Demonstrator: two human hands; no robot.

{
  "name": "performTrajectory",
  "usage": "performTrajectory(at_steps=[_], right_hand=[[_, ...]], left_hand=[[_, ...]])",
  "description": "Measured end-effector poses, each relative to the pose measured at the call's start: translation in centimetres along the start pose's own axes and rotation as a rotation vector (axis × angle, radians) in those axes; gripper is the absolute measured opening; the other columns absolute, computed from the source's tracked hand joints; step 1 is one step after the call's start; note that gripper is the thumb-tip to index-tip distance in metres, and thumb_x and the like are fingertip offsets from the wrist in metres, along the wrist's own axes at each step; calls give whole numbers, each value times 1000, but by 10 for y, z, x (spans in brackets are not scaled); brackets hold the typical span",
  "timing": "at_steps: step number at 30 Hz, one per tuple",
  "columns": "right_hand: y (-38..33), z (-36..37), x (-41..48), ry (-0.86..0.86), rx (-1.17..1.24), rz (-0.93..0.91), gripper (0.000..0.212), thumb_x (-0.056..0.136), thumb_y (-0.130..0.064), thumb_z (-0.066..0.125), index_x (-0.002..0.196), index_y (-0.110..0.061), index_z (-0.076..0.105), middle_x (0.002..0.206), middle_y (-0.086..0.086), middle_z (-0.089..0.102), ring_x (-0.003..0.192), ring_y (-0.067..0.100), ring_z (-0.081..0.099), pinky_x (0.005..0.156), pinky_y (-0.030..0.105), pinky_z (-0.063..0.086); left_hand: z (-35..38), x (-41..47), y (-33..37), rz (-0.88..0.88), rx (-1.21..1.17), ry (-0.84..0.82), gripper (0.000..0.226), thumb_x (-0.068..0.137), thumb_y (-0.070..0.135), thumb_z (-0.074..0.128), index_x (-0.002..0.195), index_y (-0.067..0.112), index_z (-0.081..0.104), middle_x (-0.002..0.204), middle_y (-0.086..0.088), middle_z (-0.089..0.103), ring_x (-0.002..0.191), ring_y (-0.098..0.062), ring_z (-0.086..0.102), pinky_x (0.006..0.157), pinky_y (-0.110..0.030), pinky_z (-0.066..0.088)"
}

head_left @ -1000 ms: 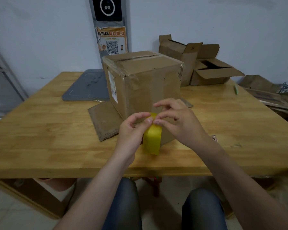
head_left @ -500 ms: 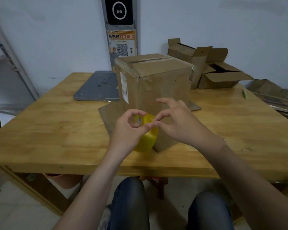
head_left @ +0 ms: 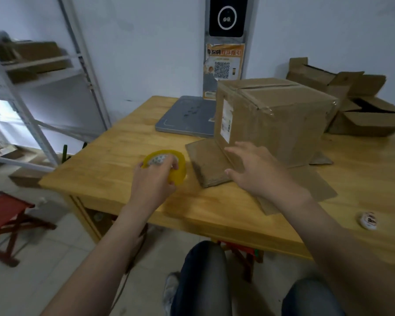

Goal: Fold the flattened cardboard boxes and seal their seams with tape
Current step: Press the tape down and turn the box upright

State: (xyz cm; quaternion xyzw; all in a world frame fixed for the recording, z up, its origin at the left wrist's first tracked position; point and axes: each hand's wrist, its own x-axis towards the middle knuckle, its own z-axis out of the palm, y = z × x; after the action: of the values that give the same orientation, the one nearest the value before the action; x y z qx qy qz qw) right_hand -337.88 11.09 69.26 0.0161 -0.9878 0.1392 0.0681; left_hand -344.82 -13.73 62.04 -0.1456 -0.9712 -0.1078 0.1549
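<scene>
While the left hand [head_left: 153, 182] grips the yellow tape [head_left: 179, 173], with its fingers curled into the hole of the roll, the right hand [head_left: 258, 172] is free and holds nothing. The roll is low over the table [head_left: 114, 160], near its left edge; I cannot tell if it rests on the wood. The right hand has its fingers straight and spread, palm down, above a flat cardboard [head_left: 205, 160], just before the lower left corner of the box [head_left: 276, 124]. Whether the fingertips touch the cardboard or the box is not clear, because the hand is blurred. The box stands upright on this flat cardboard, in the middle of the table. Its top flaps are closed, shiny tape runs along the top seam and over the front edge, and a white label [head_left: 226, 123] is on its left side. Behind the box to the left lies a grey pad [head_left: 187, 117]. Behind it to the right stand open boxes [head_left: 363, 110] against the wall. A small white round thing [head_left: 368, 221] lies near the front edge on the right. On the wall hangs a poster [head_left: 224, 65] with a QR code under a dark device [head_left: 226, 17]. At the far left are a metal shelf [head_left: 32, 71] and a red stool [head_left: 7, 213].
</scene>
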Motion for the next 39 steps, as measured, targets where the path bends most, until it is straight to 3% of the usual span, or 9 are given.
performTrajectory(at_steps=[4, 5, 9, 13, 19, 25, 30, 35, 39], right_hand=[[-8, 15, 14, -49, -41, 32, 66, 97, -54, 57, 155, -39, 32, 164, -10, 26, 145, 30, 29, 111, 55, 38], [-8, 18, 16, -56, -31, 38, 67, 97, -54, 57, 156, -38, 30, 164, -10, 26, 145, 30, 30, 111, 55, 38], [-3, 24, 20, -73, -2, 62, 72, 96, -53, 57, 158, -36, 24, 162, -10, 29, 144, 30, 32, 109, 54, 41], [6, 20, 13, -35, 53, 80, 75, 93, -56, 63, 156, -38, 28, 159, -11, 34, 142, 25, 38, 109, 52, 43], [28, -12, 1, 217, 50, 46, 53, 93, -54, 64, 142, -42, 49, 142, -16, 50, 128, 14, 51, 99, 41, 47], [56, -47, 12, 410, -22, 19, 46, 95, -41, 65, 140, -38, 53, 136, -11, 54, 127, 16, 49, 100, 38, 48], [71, -68, 42, 487, -31, -56, 37, 102, -31, 55, 139, -29, 58, 139, -7, 58, 133, 17, 41, 109, 34, 36], [89, -65, 72, 354, 67, -90, 36, 107, -41, 43, 136, -35, 63, 141, -13, 60, 127, 17, 47, 98, 29, 34], [106, -51, 85, 408, 152, -89, 44, 103, -53, 37, 127, -35, 70, 129, -23, 66, 106, 9, 43, 96, 44, 44]], left_hand=[[16, 5, -34, -28, 0, -54, 38, 89, 26, 71, 118, 38, 49, 111, 3, 73, 97, -27, 69, 71, -38, 48], [17, 7, -40, -39, 1, -63, 38, 90, 25, 71, 121, 36, 52, 109, 2, 73, 97, -28, 69, 71, -38, 48], [13, 22, -48, -95, -6, -134, 54, 91, 22, 73, 136, 37, 48, 120, 2, 70, 113, -27, 65, 100, -50, 47], [-7, 40, -12, 8, -99, -91, 72, 80, 49, 84, 141, 38, 48, 134, 7, 63, 126, -23, 57, 91, -45, 53], [-33, 73, 59, 296, -356, 92, 57, 89, 43, 77, 140, 34, 55, 145, 13, 56, 139, -13, 44, 112, -37, 42], [-49, 125, 115, 431, -528, 83, 46, 104, 39, 57, 149, 35, 50, 156, 13, 46, 153, -13, 26, 121, -39, 26], [-42, 158, 140, 474, -654, -6, 38, 108, 40, 46, 143, 32, 59, 156, 14, 47, 154, -11, 23, 124, -50, 24], [-13, 159, 146, 447, -826, 39, 24, 101, 41, 60, 123, 40, 71, 138, 17, 63, 146, -10, 39, 120, -55, 31], [1, 160, 155, 392, -903, 153, 23, 89, 49, 71, 112, 44, 74, 125, 21, 70, 138, -12, 48, 117, -56, 34]])
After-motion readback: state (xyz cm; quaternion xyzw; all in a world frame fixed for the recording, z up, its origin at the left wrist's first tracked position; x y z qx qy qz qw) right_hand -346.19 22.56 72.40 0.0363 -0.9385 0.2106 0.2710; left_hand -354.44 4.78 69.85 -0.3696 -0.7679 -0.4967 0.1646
